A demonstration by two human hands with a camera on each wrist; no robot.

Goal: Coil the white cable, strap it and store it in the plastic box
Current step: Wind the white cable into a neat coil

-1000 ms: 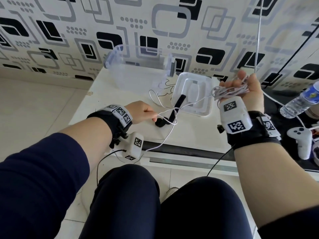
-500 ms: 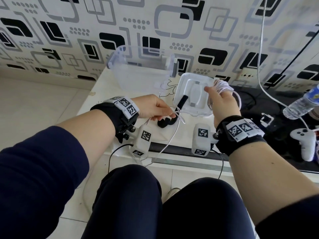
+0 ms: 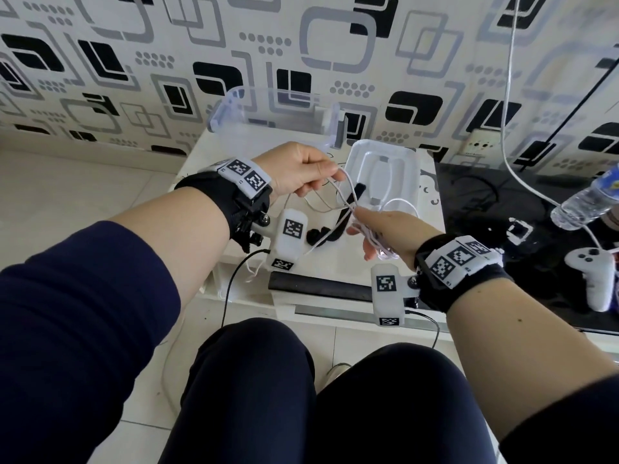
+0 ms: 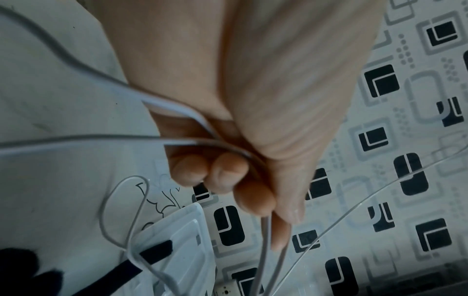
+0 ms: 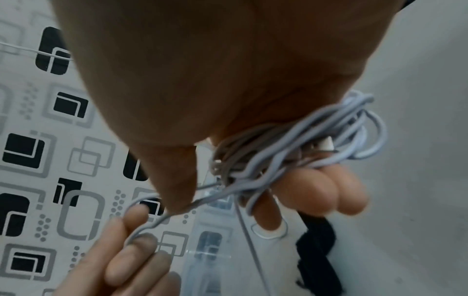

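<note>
The white cable [image 3: 345, 192] runs between both hands above the white table [image 3: 335, 262]. My left hand [image 3: 321, 182] grips a loose stretch of it, fingers curled round the strands [image 4: 177, 141]. My right hand [image 3: 363, 236] sits just right of and below the left. It carries the wound coil [image 5: 303, 140] looped round its fingers, and the thumb presses on a strand. A black strap [image 3: 341, 222] lies on the table under the hands. The clear plastic box [image 3: 268, 128] stands open at the back by the wall. Its lid [image 3: 382, 175] lies to the right of it.
A black surface [image 3: 485, 212] adjoins the table on the right, with a water bottle [image 3: 589, 202] and a white game controller [image 3: 593, 279] on it. Another thin white wire [image 3: 509, 95] hangs down the patterned wall. My knees are just below the table's front edge.
My right hand came down and left from its raised position, bringing the coil close to the left hand. My left hand lifted off the table with the loose cable.
</note>
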